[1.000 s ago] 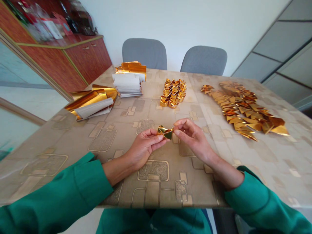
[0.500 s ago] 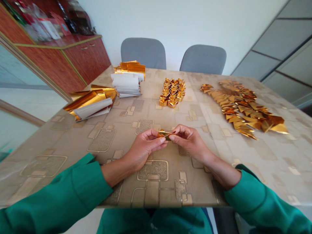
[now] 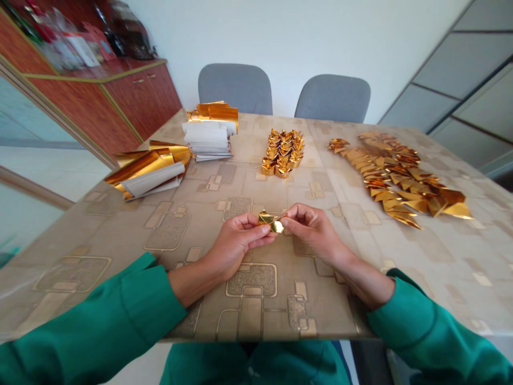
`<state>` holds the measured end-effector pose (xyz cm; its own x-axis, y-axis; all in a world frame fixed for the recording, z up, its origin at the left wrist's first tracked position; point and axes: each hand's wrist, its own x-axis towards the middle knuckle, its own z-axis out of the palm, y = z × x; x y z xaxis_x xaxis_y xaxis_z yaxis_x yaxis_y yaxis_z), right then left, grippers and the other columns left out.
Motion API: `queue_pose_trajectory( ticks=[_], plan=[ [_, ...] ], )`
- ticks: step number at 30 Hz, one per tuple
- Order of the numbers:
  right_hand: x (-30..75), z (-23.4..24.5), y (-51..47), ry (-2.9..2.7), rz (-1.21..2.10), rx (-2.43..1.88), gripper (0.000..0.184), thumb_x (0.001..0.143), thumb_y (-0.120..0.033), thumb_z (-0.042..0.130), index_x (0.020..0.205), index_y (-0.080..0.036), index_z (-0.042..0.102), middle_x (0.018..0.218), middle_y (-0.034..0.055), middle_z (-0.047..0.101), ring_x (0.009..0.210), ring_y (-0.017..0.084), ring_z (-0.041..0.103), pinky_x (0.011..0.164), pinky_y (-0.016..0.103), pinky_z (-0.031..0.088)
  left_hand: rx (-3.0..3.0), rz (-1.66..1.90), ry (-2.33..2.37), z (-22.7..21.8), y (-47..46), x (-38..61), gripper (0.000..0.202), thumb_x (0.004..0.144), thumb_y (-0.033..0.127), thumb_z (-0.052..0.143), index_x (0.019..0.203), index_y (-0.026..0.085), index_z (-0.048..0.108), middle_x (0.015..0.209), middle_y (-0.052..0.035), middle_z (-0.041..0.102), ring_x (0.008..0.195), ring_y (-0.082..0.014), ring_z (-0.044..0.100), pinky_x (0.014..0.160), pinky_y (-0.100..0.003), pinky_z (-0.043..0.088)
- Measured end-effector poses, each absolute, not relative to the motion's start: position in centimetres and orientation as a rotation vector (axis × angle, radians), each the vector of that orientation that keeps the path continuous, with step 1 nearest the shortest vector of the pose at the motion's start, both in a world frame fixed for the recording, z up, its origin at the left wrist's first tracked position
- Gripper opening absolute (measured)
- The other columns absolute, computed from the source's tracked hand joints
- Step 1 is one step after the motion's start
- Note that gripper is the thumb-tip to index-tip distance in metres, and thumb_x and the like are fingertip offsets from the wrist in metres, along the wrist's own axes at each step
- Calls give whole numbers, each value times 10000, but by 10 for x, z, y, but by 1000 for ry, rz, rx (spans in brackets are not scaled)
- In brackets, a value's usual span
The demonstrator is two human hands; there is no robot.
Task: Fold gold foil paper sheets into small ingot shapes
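A small folded piece of gold foil paper (image 3: 276, 225) is held between my two hands above the front of the table. My left hand (image 3: 242, 235) pinches its left end, thumb on the near side. At its right end, my right hand (image 3: 310, 227) grips a thin corner between thumb and fingertips. The middle of the piece shows between them, shiny and creased. Beyond my hands stands a block of folded gold paper ingots (image 3: 282, 153) in tight rows. To the right spreads a pile of folded gold paper pieces (image 3: 396, 174), overlapping one another.
On the left lie a stack of gold-and-white paper sheets (image 3: 208, 138) and a loose fan of gold sheets (image 3: 154, 171). A patterned cloth covers the table (image 3: 168, 289). Two grey chairs (image 3: 235, 88) stand behind it, and a reddish wooden cabinet (image 3: 140, 96) is at the back left.
The right hand's fingertips have shifted slightly right along the gold paper, so more of its shiny middle shows. The left hand keeps its hold.
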<state>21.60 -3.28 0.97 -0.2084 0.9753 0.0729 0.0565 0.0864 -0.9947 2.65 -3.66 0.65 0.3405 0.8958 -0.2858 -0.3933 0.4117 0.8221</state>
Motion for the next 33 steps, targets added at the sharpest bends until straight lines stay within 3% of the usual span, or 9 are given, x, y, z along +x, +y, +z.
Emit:
queue_pose_trajectory(
  ticks=[3, 8, 14, 19, 24, 33],
  plan=[
    [216, 10, -33, -1469, 1266, -1073, 293, 786, -449, 722, 733, -180, 620, 668, -27, 581, 608, 102, 482, 586, 250, 377, 722, 945, 838, 6, -36, 26, 278, 633, 208, 864, 709, 126, 609, 776, -24, 737, 701, -134, 715, 706, -240, 594],
    [220, 13, -31, -1453, 1407, -1088, 310, 792, -451, 715, 948, -190, 650, 765, -15, 634, 650, 106, 522, 617, 251, 409, 722, 1004, 840, 6, -35, 26, 284, 632, 196, 863, 700, 128, 596, 732, 3, 712, 697, -123, 708, 740, -256, 597],
    [218, 8, -31, -1555, 1291, -1111, 297, 808, -474, 675, 781, -187, 604, 731, -13, 598, 652, 112, 508, 606, 249, 399, 724, 963, 828, 5, -36, 27, 273, 650, 195, 855, 708, 130, 596, 772, -10, 726, 724, -130, 716, 746, -254, 595],
    [219, 6, -30, -1584, 1132, -1164, 279, 841, -453, 629, 759, -195, 561, 676, -30, 531, 611, 111, 457, 571, 250, 361, 758, 892, 830, 7, -33, 25, 268, 712, 223, 815, 903, 121, 658, 880, -76, 760, 816, -163, 736, 783, -256, 588],
    [216, 7, -33, -1615, 1144, -1112, 221, 859, -412, 613, 806, -211, 540, 683, -40, 502, 615, 117, 446, 571, 256, 348, 805, 947, 882, 7, -30, 23, 265, 684, 251, 832, 795, 126, 626, 777, -56, 756, 722, -148, 733, 690, -216, 581],
    [216, 6, -32, -1600, 1217, -1041, 211, 819, -354, 690, 781, -196, 556, 688, -37, 536, 630, 111, 483, 600, 259, 379, 895, 945, 916, 4, -30, 23, 283, 686, 286, 825, 784, 142, 601, 749, -30, 745, 718, -143, 726, 689, -223, 569]
  ],
)
